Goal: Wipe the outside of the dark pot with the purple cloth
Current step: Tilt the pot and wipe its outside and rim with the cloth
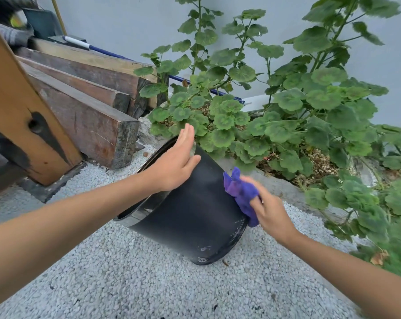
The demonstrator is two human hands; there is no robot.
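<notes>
Smooth dark pot (190, 215) tipped on white gravel (126, 284), leafy plants (287, 125) crowding behind. Left hand (174, 164) flat, fingers spread open; right hand (271, 212) fingers bunched around crumpled purple cloth (241, 192).

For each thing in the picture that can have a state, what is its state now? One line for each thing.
dark pot: tipped on its side on the gravel, mouth to the left, nothing visible inside.
purple cloth: bunched, pressed on the pot's right wall.
left hand: open, flat, resting on the pot near its rim.
right hand: fingers closed on the cloth.
</notes>
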